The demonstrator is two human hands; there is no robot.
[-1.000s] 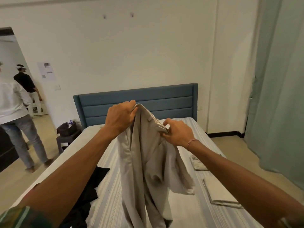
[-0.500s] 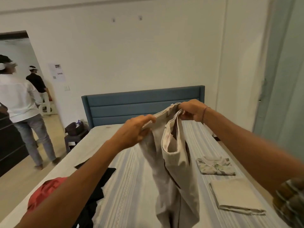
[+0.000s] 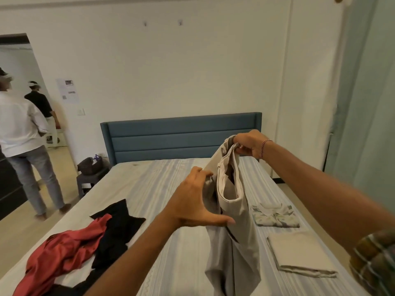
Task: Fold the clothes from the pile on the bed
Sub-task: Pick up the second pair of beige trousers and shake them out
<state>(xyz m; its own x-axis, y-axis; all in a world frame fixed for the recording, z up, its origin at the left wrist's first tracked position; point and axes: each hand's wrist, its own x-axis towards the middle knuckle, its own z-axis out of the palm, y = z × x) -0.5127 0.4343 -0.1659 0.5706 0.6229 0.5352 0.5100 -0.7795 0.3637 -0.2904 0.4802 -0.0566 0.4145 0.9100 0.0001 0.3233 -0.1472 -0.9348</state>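
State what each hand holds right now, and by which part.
The right hand pinches the beige trousers at the top of the waistband, so they hang. The left hand, fingers spread, touches their side below the waistband without a clear grip.

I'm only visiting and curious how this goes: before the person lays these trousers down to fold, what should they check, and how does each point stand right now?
1. Right hand pinches the waistband of the beige trousers: ok.
2. Left hand gripping the trousers: not ok; its fingers touch the fabric, thumb spread wide.
3. Legs hanging straight and aligned: cannot tell; the lower part runs out of view.
4. Bare striped bed ahead to lay them on: ok.
5. Folded beige cloth and folded patterned garment lie apart to the right: ok.
6. Red garment and black garment waiting, unfolded, to the left: ok.
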